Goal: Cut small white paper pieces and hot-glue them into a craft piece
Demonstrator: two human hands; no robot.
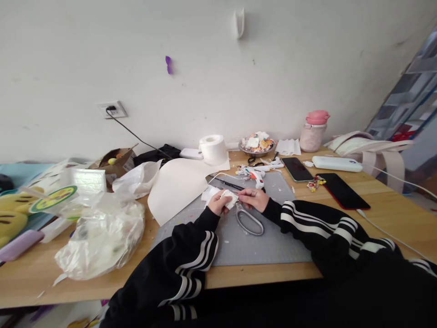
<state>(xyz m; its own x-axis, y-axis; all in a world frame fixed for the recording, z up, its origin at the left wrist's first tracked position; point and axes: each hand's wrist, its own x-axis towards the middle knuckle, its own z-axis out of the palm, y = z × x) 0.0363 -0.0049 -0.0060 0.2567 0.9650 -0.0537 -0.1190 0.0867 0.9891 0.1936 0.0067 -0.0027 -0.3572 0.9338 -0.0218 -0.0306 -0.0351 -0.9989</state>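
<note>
My left hand point(217, 203) is closed around a small white paper piece point(230, 198) with faint marks on its face. At that piece's right edge, the fingers of my right hand point(255, 199) are pinched together; what lies between their tips is too small to make out. Below my right hand, grey-handled scissors point(250, 222) lie on the grey cutting mat point(262, 250), their blades hidden by the hands. Behind my left hand is some crumpled white paper point(209, 193). A white glue gun point(256, 178) rests on the mat beyond my right hand.
A large white sheet point(177, 184) overlaps the mat's left side, near a paper roll point(213, 150). A bowl of scraps point(256, 144) stands by the wall. Phones point(343, 190) and a pink-lidded bottle point(313, 132) are right; a plastic bag point(104, 234) is left.
</note>
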